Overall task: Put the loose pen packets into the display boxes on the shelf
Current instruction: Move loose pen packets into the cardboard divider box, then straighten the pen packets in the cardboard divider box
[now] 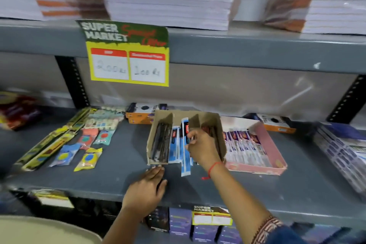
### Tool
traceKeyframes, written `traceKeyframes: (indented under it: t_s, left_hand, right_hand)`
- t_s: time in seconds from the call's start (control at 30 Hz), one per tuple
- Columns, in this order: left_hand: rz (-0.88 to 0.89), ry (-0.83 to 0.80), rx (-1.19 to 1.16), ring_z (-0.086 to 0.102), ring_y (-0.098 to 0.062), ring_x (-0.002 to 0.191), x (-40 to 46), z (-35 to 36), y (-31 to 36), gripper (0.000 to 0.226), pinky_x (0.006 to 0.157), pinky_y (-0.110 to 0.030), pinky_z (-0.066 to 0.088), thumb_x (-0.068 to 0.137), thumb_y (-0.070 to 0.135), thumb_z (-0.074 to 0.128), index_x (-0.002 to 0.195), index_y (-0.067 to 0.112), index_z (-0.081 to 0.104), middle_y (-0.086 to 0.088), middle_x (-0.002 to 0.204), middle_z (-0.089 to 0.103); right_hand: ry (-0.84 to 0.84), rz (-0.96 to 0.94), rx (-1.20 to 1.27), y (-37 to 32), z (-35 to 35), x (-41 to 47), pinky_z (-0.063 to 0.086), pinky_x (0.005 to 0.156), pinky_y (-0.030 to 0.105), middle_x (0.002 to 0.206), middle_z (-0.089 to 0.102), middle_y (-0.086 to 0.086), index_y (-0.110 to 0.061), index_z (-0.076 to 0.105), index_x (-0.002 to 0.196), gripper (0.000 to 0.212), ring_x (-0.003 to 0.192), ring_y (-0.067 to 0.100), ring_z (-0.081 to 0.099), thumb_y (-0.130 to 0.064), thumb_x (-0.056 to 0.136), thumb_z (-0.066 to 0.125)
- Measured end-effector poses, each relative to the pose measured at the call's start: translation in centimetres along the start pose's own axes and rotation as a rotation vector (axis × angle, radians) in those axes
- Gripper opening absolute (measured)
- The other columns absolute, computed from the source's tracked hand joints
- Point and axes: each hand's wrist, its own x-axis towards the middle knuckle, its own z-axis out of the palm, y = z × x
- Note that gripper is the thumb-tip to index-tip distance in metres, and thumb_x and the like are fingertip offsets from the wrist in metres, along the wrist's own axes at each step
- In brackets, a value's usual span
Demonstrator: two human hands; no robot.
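One blue-and-white pen packet [185, 134] is pinched in the right hand [202, 147], which hovers over the middle compartment of the brown cardboard display box [215, 121]. The packet's long axis runs front to back, roughly in line with the dividers, its far end raised above the box and its near end dipping toward the other blue packets [175, 149] already lying there. A second packet [185, 166], or possibly the lower part of the held one, since motion blur makes that hard to tell, sticks out past the box's open front onto the grey shelf [277, 194]. The left hand [146, 188] rests flat on the shelf just in front of the box's left corner, fingers extended and holding nothing, the nearer hand to that protruding end. Judging by this, the move needs the packet lowered and slid rearward between the dividers. Room is tight: dark pens [160, 142] fill the left compartment, and a pink tray [277, 150] crowds the right side.
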Motion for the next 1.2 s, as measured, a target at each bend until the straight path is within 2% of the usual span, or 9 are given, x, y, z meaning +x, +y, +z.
traceKeyframes:
  t_s: [0.1, 0.2, 0.27, 0.4, 0.7, 0.8, 0.93, 1.07, 1.2]
  left_hand:
    - [0.013, 0.040, -0.015, 0.069, -0.016, 0.084, -0.3, 0.3, -0.3, 0.046, 0.049, -0.025, 0.052, 0.080, 0.043, 0.037, 0.097, 0.021, 0.073, 0.005, 0.096, 0.072]
    - [0.064, 0.133, -0.021, 0.069, -0.017, 0.084, -0.2, 0.6, -0.4, 0.049, 0.058, -0.024, 0.053, 0.089, 0.041, 0.032, 0.097, 0.018, 0.074, 0.002, 0.095, 0.073]
    - [0.099, 0.189, -0.021, 0.068, -0.016, 0.083, 0.0, 0.8, -0.6, 0.053, 0.068, -0.024, 0.051, 0.093, 0.038, 0.028, 0.095, 0.015, 0.075, 0.001, 0.094, 0.073]
    - [0.112, 0.193, -0.064, 0.069, -0.016, 0.082, 0.2, 0.9, -0.4, 0.043, 0.066, -0.024, 0.053, 0.077, 0.035, 0.041, 0.093, 0.013, 0.075, -0.001, 0.093, 0.073]
    - [0.166, 0.216, -0.061, 0.067, -0.020, 0.092, 0.2, 1.8, -0.8, 0.045, 0.079, -0.032, 0.052, 0.077, 0.034, 0.043, 0.099, 0.009, 0.073, -0.005, 0.101, 0.071]
    - [0.166, 0.222, -0.059, 0.066, -0.021, 0.094, 0.2, 1.9, -0.9, 0.045, 0.082, -0.034, 0.051, 0.078, 0.033, 0.043, 0.101, 0.008, 0.072, -0.006, 0.103, 0.071]
    - [0.157, 0.221, -0.066, 0.067, -0.019, 0.092, 0.2, 1.7, -0.6, 0.045, 0.083, -0.033, 0.050, 0.077, 0.032, 0.042, 0.099, 0.008, 0.073, -0.005, 0.100, 0.072]
    - [0.151, 0.214, -0.049, 0.067, -0.017, 0.093, 0.0, 1.4, -0.5, 0.046, 0.084, -0.033, 0.049, 0.078, 0.034, 0.040, 0.100, 0.010, 0.073, -0.004, 0.101, 0.072]
    - [0.141, 0.213, -0.031, 0.067, -0.017, 0.093, 0.0, 1.4, -0.5, 0.047, 0.083, -0.034, 0.050, 0.078, 0.034, 0.039, 0.100, 0.010, 0.073, -0.005, 0.101, 0.071]
  right_hand:
    - [0.004, -0.030, -0.182, -0.8, 2.3, 1.4, 0.052, 0.083, 0.043, 0.092, 0.061, 0.020, -0.004, 0.062, 0.102, 0.033, 0.086, 0.032, 0.060, 0.011, 0.082, 0.039]
    - [-0.012, -0.016, -0.355, -1.0, 3.6, 3.2, 0.049, 0.089, 0.042, 0.112, 0.065, 0.030, 0.006, 0.062, 0.109, 0.036, 0.107, 0.042, 0.060, 0.010, 0.083, 0.038]
    - [-0.032, 0.003, -0.433, -0.9, 4.4, 4.4, 0.049, 0.090, 0.042, 0.116, 0.065, 0.028, 0.003, 0.062, 0.113, 0.036, 0.109, 0.041, 0.060, 0.007, 0.085, 0.040]
    - [-0.050, 0.049, -0.484, -0.2, 5.3, 5.7, 0.051, 0.091, 0.041, 0.117, 0.065, 0.025, 0.000, 0.061, 0.116, 0.035, 0.107, 0.039, 0.062, 0.005, 0.089, 0.040]
    - [0.019, -0.003, -0.593, 0.0, 5.4, 4.4, 0.053, 0.081, 0.038, 0.113, 0.065, 0.024, 0.003, 0.055, 0.113, 0.026, 0.101, 0.037, 0.065, 0.001, 0.091, 0.040]
    - [0.035, -0.027, -0.663, 0.0, 4.9, 2.1, 0.054, 0.082, 0.037, 0.125, 0.056, 0.020, -0.001, 0.051, 0.123, 0.032, 0.102, 0.035, 0.065, -0.005, 0.092, 0.044]
    - [-0.070, 0.049, -0.826, 0.8, 4.2, -1.2, 0.051, 0.087, 0.035, 0.142, 0.036, 0.018, -0.004, 0.043, 0.131, 0.040, 0.110, 0.032, 0.062, -0.008, 0.092, 0.044]
    - [-0.126, 0.092, -0.857, 1.6, 4.2, -1.9, 0.050, 0.091, 0.036, 0.141, 0.039, 0.016, -0.003, 0.046, 0.130, 0.037, 0.113, 0.032, 0.060, -0.010, 0.093, 0.046]
    - [-0.101, 0.083, -0.889, 1.9, 4.2, -1.7, 0.052, 0.092, 0.035, 0.141, 0.042, 0.017, -0.003, 0.046, 0.130, 0.037, 0.114, 0.030, 0.062, -0.003, 0.093, 0.042]
